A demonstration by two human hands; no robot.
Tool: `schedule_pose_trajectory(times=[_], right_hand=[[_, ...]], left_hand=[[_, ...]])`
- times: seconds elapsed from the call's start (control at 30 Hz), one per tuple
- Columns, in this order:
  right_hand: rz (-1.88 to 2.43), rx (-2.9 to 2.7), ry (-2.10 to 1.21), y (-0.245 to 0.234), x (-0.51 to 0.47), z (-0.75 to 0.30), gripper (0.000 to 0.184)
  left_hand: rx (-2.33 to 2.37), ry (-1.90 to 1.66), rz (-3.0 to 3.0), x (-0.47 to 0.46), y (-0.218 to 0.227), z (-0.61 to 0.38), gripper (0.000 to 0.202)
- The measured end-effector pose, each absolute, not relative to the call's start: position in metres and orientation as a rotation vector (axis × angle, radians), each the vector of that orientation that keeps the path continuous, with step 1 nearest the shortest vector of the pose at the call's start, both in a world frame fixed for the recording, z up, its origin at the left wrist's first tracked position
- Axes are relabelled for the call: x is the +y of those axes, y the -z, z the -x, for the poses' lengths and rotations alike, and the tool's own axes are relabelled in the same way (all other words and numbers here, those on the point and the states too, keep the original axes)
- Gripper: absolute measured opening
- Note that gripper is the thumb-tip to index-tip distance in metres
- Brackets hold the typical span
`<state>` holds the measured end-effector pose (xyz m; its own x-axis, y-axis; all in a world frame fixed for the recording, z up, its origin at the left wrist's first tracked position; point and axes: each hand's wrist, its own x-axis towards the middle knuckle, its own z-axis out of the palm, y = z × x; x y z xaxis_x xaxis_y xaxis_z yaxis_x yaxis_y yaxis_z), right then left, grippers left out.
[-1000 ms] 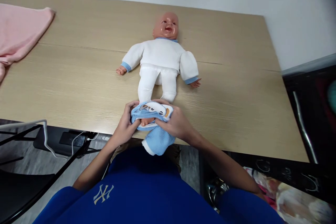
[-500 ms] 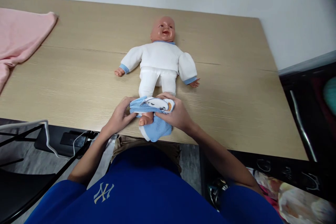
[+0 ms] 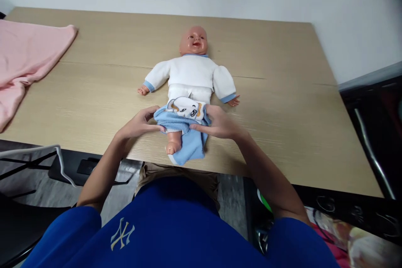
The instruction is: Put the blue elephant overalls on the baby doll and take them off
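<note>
A baby doll (image 3: 191, 73) in a white top with blue cuffs lies on its back on the wooden table (image 3: 94, 88), head away from me. Light blue trousers (image 3: 185, 123) with a cartoon patch are bunched around its thighs; one bare foot (image 3: 172, 147) sticks out below. My left hand (image 3: 140, 121) grips the left side of the trousers' waistband, fingers closed on the cloth. My right hand (image 3: 220, 123) pinches the right side of the same waistband. One blue trouser leg lies flat near the table's front edge.
A pink cloth (image 3: 25, 56) lies at the table's far left. A white wall runs behind the table. A white cable and a black frame (image 3: 47, 159) sit below the table on the left. Dark furniture (image 3: 373, 130) stands to the right.
Both hands have pulled the blue trousers up the doll's legs, from the feet to the thighs. The doll's bare foot now shows below the cloth.
</note>
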<state>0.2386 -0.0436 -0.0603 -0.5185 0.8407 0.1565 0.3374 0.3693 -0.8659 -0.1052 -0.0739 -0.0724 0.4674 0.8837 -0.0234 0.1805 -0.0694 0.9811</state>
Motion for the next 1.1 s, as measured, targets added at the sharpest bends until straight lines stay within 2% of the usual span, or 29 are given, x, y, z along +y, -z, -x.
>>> schedule_pose_trajectory(times=[0.2,0.33,0.43,0.53,0.57,0.73,0.8,0.87,0.93,0.97,1.0,1.07,1.1], right_hand=[[0.961,-1.873,-1.347,0.086,-0.044,-0.270,0.053],[0.909,-1.965,-1.313,0.082,-0.048,-0.271,0.051],[0.942,-1.933,-1.225,0.082,-0.052,-0.267,0.050],[1.007,-1.808,-1.232,0.086,-0.055,-0.261,0.054],[1.012,-1.771,-1.252,0.087,-0.055,-0.259,0.055],[0.952,-1.743,-1.447,0.083,-0.056,-0.255,0.055],[0.961,-1.786,-1.501,0.079,-0.059,-0.259,0.069],[1.022,-1.830,-1.495,0.074,-0.061,-0.263,0.091],[1.094,-1.871,-1.464,0.068,-0.064,-0.265,0.103],[1.120,-1.904,-1.462,0.065,-0.065,-0.265,0.100],[1.139,-1.952,-1.479,0.062,-0.066,-0.265,0.090],[1.161,-2.050,-1.552,0.057,-0.067,-0.265,0.060],[1.165,-2.085,-1.594,0.055,-0.068,-0.265,0.051]], left_hand=[[1.041,-0.673,-1.758,-0.066,0.065,0.108,0.046],[1.171,-0.802,-1.988,-0.058,0.048,0.106,0.043],[1.200,-0.866,-2.142,-0.051,0.025,0.091,0.061],[1.079,-0.657,-2.185,-0.035,0.003,0.063,0.075],[1.026,-0.577,-2.170,-0.027,-0.003,0.052,0.073],[0.768,-0.264,-2.013,0.020,-0.014,0.014,0.040],[0.641,-0.076,-1.987,0.033,-0.012,0.010,0.039],[0.532,0.044,-1.960,0.040,-0.008,0.011,0.047],[0.480,0.033,-1.940,0.043,-0.002,0.013,0.058],[0.474,0.011,-1.939,0.044,0.001,0.014,0.063],[0.470,0.001,-1.941,0.045,0.003,0.015,0.067],[0.442,0.056,-1.947,0.045,0.006,0.017,0.069],[0.417,0.119,-1.947,0.045,0.007,0.017,0.065]])
